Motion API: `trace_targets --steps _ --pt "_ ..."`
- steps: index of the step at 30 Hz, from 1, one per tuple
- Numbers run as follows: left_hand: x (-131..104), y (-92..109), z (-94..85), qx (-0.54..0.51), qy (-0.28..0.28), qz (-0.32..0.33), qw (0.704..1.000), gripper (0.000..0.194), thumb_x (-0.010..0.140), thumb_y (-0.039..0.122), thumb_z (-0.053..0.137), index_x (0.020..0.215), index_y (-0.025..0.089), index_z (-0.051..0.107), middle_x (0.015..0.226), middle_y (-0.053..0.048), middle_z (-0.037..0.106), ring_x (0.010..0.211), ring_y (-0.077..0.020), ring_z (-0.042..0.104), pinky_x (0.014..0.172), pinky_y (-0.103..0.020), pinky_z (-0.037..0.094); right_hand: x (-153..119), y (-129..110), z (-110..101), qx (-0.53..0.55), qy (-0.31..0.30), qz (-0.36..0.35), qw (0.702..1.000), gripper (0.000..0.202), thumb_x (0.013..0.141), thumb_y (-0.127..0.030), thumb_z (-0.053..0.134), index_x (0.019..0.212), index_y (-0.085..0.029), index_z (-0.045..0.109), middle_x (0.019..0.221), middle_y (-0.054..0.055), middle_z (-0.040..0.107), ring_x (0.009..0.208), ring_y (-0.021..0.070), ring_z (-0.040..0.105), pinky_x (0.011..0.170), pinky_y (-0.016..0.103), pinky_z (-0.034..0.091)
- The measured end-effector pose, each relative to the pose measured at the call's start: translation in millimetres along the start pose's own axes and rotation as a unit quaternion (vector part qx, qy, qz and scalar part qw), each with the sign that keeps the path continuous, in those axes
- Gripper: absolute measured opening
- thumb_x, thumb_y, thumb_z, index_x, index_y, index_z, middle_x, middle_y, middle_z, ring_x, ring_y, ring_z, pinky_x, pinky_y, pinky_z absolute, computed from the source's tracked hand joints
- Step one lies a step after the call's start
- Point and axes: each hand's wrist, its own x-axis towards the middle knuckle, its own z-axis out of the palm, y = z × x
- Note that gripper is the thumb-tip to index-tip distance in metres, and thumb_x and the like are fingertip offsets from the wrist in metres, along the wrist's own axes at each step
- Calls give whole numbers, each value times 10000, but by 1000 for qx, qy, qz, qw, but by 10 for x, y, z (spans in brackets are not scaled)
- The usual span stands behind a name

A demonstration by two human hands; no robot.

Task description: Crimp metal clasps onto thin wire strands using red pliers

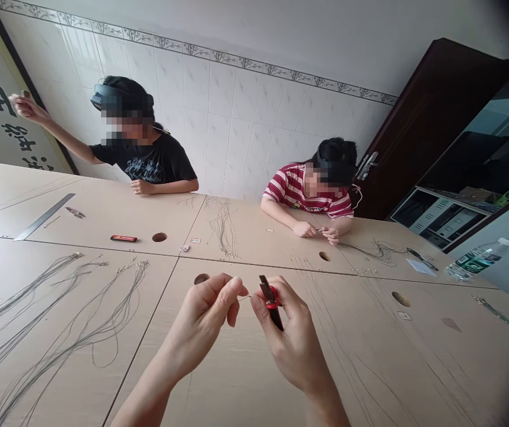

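Observation:
Over the near middle of the table, my left hand (212,317) pinches a thin dark cord (244,298) between thumb and fingers. The cord's tip reaches toward my right thumb; a tiny bright piece there is too small to name. My right hand (288,332) is closed around pliers (267,289) with red on the grip and dark jaws that point up. The jaws are apart from the cord. Bundles of dark cords with small metal ends (141,267) lie to the left of my hands, and single cords (325,314) stretch along the right.
Across the table sit two people, one in a black shirt (156,160), one in a striped shirt (288,184). A steel ruler (45,216), a red-and-black box cutter or lighter-like item (123,238), more cords (224,228) and a water bottle (477,261) lie about. The tabletop has round holes (159,237).

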Motion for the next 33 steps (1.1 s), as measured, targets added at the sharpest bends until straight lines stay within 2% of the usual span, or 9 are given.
trace_targets --steps 12,16,19,22,25,29,31,33 --pt "14 -19 3 12 -13 -7 1000 431 943 579 444 826 188 582 614 36 424 552 -116 313 516 -243 258 12 -5 -13 -1 10 -1 1000 142 970 -232 483 830 -219 503 796 -2 538 718 135 518 671 254 434" --pt "23 -55 -10 34 -39 -5 999 464 951 578 436 774 173 580 612 39 412 551 -106 303 519 -241 253 23 -11 -15 4 24 -4 1000 156 970 -232 485 815 -220 490 778 -13 522 688 124 498 652 240 416" --pt "21 -61 -21 50 -95 -16 994 477 950 569 457 741 158 580 603 36 448 529 -91 297 505 -235 239 32 -11 -18 17 36 0 999 161 975 -245 481 815 -221 480 763 -21 506 678 118 487 646 230 410" --pt "15 -32 -29 11 -186 -38 982 445 942 562 484 810 155 607 579 35 503 483 -75 323 487 -220 254 34 5 -21 15 54 12 998 165 979 -274 477 823 -220 469 749 -28 483 657 113 467 634 227 405" --pt "-3 9 -36 -69 -276 -66 956 434 912 566 538 791 158 623 546 26 532 415 -57 351 443 -206 258 27 33 -19 9 71 31 997 186 984 -305 466 819 -217 464 734 -31 463 637 112 450 628 231 406" --pt "-83 -5 -46 -184 -358 -90 911 479 803 645 634 714 176 674 521 -26 586 348 -78 421 358 -219 279 25 64 0 14 81 45 996 193 979 -313 473 812 -217 465 746 -23 469 662 120 448 625 234 399" --pt "-146 -63 -48 -214 -347 -68 911 551 682 741 679 608 195 676 475 -53 585 331 -119 465 319 -253 325 31 59 17 22 78 46 996 203 978 -311 470 799 -218 452 739 -25 451 658 119 433 614 231 391" --pt "-210 -139 -54 -223 -279 -34 933 598 571 821 685 523 226 657 405 -55 550 320 -160 493 291 -284 369 37 42 41 31 75 44 996 218 979 -307 460 782 -218 437 715 -33 413 628 114 402 592 226 377"
